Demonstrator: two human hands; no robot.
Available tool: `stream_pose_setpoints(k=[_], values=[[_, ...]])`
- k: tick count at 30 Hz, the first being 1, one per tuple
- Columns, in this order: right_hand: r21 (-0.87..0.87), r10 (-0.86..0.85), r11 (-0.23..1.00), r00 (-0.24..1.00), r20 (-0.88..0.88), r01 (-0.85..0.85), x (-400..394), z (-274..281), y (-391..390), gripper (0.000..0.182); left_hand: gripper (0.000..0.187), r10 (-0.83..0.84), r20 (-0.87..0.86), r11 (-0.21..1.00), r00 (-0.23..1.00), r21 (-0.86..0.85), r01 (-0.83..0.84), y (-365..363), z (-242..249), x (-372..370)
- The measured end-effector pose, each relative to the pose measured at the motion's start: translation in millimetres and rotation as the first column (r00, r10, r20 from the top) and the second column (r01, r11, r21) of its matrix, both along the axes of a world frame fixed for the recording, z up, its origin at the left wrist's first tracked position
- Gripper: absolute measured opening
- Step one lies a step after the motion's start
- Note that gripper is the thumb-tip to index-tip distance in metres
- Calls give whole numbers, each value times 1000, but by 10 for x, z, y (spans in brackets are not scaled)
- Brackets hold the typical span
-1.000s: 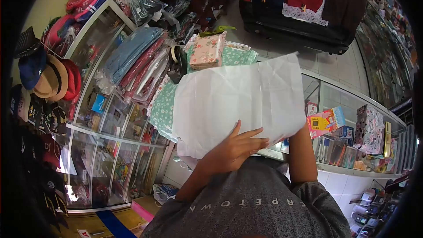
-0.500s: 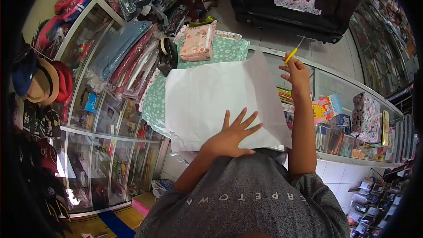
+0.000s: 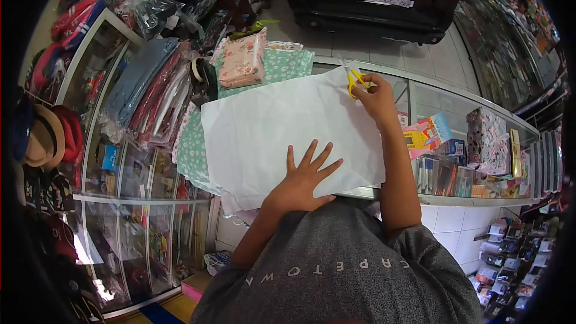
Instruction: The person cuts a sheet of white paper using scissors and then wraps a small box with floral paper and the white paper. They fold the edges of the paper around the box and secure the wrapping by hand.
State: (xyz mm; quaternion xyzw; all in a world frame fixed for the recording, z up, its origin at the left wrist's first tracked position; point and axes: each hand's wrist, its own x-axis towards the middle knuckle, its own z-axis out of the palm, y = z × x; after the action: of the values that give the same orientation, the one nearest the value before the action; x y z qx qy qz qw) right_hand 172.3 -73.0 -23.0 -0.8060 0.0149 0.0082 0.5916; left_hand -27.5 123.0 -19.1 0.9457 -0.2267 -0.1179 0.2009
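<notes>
A large white sheet of paper (image 3: 264, 126) lies on the glass counter, over green floral paper (image 3: 195, 150). My left hand (image 3: 303, 186) rests flat on the sheet near its front edge, fingers spread and holding nothing. At the sheet's far right corner my right hand (image 3: 373, 93) holds yellow-handled scissors (image 3: 355, 81). Their blades point away from me, slightly apart. Behind the white sheet, a box wrapped in pink floral paper (image 3: 242, 63) sits on the green paper.
Bagged clothes (image 3: 141, 84) are piled left of the papers. Colourful packets (image 3: 429, 133) and a floral-patterned box (image 3: 486, 141) are at the right of the counter. A black car-like object (image 3: 372, 15) with garments stands beyond. Hats (image 3: 45, 135) hang far left.
My right hand has come down and left to the sheet's corner, and the scissors' blades are now slightly apart. The sheet's right side lies flatter. The view has shifted.
</notes>
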Motion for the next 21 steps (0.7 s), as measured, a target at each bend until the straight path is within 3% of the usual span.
stream_pose_setpoints(k=[2, 8, 10, 12, 13, 16, 18, 20, 21], values=[[-13, -26, 1000, 990, 138, 28, 19, -18, -16, 41, 90, -2, -5, 1000, 1000, 5, 2, -4, -10, 1], [-122, -17, 992, 988, 153, 36, 27, 33, -29, 44, 90, -3, 30, 1000, 1000, 20, 2, -10, -28, -10], [-112, -26, 992, 968, 250, 56, 3, 7, -94, 43, 90, -42, 50, 999, 998, 19, 41, -26, -29, -3], [-371, -35, 922, 978, 205, 110, -142, 248, -175, 41, 91, -10, 43, 999, 999, 51, 8, -27, -34, -4], [-318, -63, 939, 975, 211, 130, -205, 241, -248, 42, 91, -15, 43, 998, 999, 59, 12, -34, -16, -5], [-384, -142, 892, 955, 261, 238, -495, 362, -541, 44, 91, -15, 60, 997, 998, 74, 11, -42, -14, -15], [-405, -174, 880, 962, 212, 248, -722, 507, -690, 52, 91, -26, 61, 997, 998, 72, 22, -60, -2, -6], [-412, -313, 798, 887, 339, 440, -932, 530, -803, 69, 93, -38, 24, 997, 999, 70, 36, -90, 7, 10], [-421, -333, 812, 914, 232, 404, -953, 438, -908, 82, 93, -51, 26, 996, 998, 68, 49, -119, 11, 20]])
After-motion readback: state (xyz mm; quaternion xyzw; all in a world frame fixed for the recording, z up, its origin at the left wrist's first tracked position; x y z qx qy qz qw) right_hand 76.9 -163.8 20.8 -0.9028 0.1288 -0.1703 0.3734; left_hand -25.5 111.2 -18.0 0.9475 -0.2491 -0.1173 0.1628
